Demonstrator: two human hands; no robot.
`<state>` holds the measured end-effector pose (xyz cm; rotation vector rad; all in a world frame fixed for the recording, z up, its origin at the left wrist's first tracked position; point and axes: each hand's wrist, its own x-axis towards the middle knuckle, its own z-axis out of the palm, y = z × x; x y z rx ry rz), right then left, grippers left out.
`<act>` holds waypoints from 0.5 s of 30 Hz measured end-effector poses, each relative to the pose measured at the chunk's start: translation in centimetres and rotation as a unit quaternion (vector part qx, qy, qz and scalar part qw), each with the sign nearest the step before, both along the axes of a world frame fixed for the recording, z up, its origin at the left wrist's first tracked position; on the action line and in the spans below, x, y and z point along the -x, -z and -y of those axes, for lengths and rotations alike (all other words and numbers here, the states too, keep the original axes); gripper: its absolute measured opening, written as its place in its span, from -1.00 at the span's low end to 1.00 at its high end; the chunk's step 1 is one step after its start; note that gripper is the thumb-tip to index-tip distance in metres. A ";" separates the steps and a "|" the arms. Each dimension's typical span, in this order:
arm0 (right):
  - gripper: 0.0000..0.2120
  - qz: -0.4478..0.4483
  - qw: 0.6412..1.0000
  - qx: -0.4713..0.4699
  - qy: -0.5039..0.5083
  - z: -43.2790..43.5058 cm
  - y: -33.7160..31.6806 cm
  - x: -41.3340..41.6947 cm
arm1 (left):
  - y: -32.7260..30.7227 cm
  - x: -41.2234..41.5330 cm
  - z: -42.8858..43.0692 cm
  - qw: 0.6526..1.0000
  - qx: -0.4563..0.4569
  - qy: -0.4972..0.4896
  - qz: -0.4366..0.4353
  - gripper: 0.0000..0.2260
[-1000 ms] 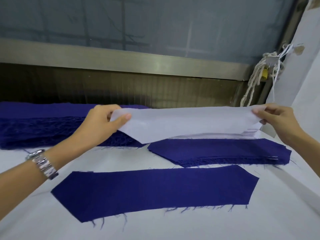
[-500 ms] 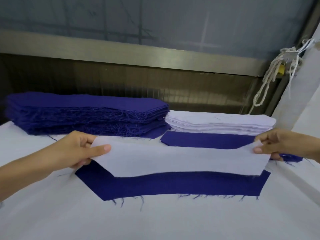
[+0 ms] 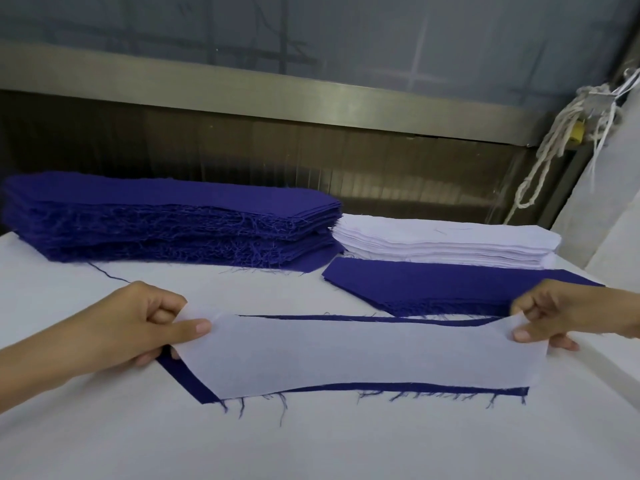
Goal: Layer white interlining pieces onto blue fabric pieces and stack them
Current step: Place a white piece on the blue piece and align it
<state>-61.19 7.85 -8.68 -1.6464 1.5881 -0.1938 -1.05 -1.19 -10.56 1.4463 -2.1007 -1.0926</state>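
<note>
A white interlining piece (image 3: 360, 355) lies stretched over a single blue fabric piece (image 3: 194, 386) on the white table, covering most of it; blue shows along the front, left and back edges. My left hand (image 3: 138, 327) pinches the interlining's left end between thumb and fingers. My right hand (image 3: 561, 317) pinches its right end. Behind, a tall stack of blue pieces (image 3: 166, 220) sits at the back left, a stack of white interlining (image 3: 446, 240) at the back right, and a low blue stack (image 3: 450, 289) in front of that.
The white table surface (image 3: 311, 441) extends to the front. A metal rail and dark panel (image 3: 311, 109) run along the back. A knotted white cord (image 3: 554, 143) hangs at the right beside a white wall edge.
Both hands have carried the white interlining from the back stack toward me and lowered it onto the single blue piece, which it now mostly covers.
</note>
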 end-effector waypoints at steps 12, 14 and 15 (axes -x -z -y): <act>-0.62 -0.021 0.999 -0.002 0.031 -0.1 -0.1 -0.6 | 0.6 -0.1 -0.1 0.999 0.015 -0.037 0.019 -0.31; -0.60 -0.019 0.999 -0.002 0.031 -0.1 -0.1 -0.5 | 0.4 -0.2 0.0 0.999 0.009 -0.035 0.020 -0.23; -0.60 -0.016 0.999 -0.002 0.033 -0.1 0.0 -0.4 | 0.2 -0.3 0.0 0.999 0.006 -0.034 0.021 -0.19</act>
